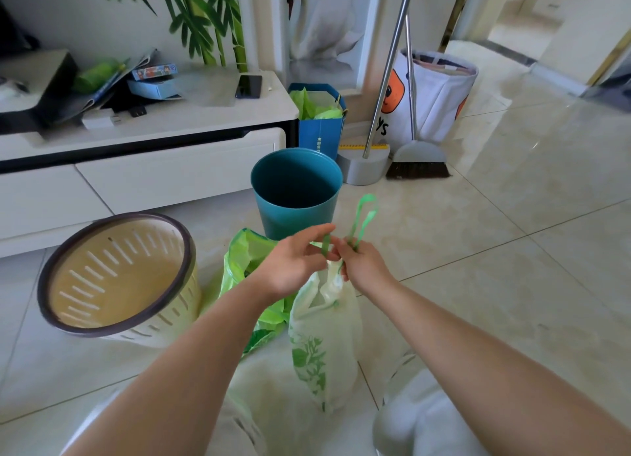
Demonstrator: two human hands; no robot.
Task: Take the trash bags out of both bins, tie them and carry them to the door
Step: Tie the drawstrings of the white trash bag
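Tying pale bag (324,336) | left hand (293,264), right hand (363,266): both pinch green drawstring (367,213), loop at 1 o'clock | advised: cinch neck tight, then knot.

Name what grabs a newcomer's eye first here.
The left hand and right hand meet mid-frame, pinching the green drawstring of a white trash bag. Behind them stands a bagless teal bin. A cream slotted bin sits at left, with a green bag on the floor beside it.
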